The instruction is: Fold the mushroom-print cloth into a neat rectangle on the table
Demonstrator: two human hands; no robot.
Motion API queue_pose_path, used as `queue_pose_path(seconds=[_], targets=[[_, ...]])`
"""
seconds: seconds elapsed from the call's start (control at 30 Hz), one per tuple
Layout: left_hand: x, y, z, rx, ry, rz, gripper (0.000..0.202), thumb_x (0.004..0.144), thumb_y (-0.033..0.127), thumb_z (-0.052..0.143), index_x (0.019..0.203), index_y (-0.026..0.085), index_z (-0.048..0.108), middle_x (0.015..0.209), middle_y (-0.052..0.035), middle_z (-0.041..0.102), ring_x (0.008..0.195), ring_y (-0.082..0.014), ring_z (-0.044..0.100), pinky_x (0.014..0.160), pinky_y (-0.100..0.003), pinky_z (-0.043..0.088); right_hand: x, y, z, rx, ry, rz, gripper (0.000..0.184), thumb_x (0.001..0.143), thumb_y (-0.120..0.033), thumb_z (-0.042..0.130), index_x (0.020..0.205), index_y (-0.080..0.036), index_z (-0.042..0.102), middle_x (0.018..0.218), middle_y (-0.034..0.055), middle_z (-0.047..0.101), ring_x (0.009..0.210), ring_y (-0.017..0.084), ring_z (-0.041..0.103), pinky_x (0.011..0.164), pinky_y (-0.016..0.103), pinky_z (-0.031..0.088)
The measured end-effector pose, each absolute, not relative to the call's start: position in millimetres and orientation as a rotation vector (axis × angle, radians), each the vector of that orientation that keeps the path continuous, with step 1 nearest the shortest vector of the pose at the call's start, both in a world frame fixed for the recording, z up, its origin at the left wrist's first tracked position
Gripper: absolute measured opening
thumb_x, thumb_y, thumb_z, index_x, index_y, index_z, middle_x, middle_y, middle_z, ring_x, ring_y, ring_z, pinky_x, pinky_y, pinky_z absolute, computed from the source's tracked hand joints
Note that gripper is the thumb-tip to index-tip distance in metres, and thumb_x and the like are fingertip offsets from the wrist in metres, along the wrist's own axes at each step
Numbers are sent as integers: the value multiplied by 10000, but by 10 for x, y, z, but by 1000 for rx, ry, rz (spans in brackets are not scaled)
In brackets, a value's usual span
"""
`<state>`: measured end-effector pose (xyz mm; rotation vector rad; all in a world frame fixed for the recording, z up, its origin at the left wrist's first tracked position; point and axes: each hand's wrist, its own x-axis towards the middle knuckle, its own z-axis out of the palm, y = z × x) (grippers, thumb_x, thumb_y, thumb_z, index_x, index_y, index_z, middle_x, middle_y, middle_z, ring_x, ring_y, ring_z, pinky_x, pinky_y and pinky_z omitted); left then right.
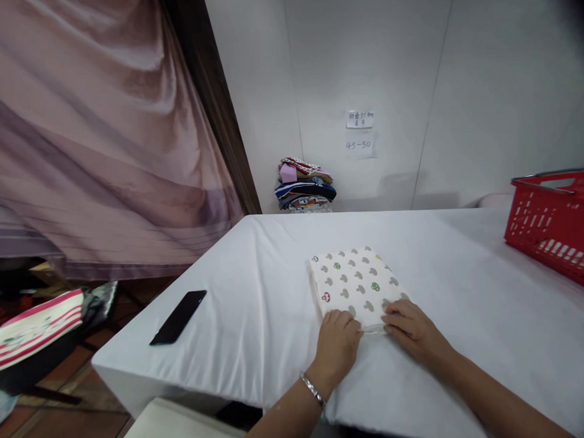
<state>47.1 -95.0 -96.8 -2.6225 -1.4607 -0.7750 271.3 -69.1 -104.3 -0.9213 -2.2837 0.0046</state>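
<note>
A folded white cloth (354,281) with grey, green and red mushroom prints lies flat on the white-covered table. My left hand (338,339) is closed on its near left corner, thumb toward the near edge. At the near right corner, my right hand (415,329) grips the cloth between thumb and fingers. The parts of the fingers under the edge are hidden. A silver bracelet (312,389) circles my left wrist.
A black phone (178,317) lies on the tablecloth (237,297) to the left. To the right stands a red basket (555,226). Behind the table's far edge is a stack of folded fabrics (305,192). A pale seat (175,431) is below the near edge.
</note>
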Motion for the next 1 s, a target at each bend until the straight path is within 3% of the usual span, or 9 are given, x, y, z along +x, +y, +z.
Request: queue_pose_path(seconds=[0.23,0.43,1.0], targets=[[448,-951,-979,-2644,-1397,-746,131,859,158,462,787,190,566,789,-19,549,764,-161,467,699,-316,371,2703,-745,-1015,-897,-2333,-2,259,873,-209,463,1094,-227,597,958,86,598,898,208,556,769,382,468],[468,-950,-950,-2678,-1514,-820,37,806,158,538,778,182,536,826,-18,543,799,-164,465,713,-316,368,2662,-721,-1026,-931,-2322,-21,226,875,-219,459,1034,-226,619,872,72,601,814,195,555,722,374,465],[405,-1002,-932,-2708,-1502,-894,108,848,173,485,795,200,575,798,-18,561,791,-154,481,730,-323,382,2533,-730,-1036,-908,-2349,42,213,872,-182,444,1002,-226,607,870,70,594,795,193,548,680,341,439]])
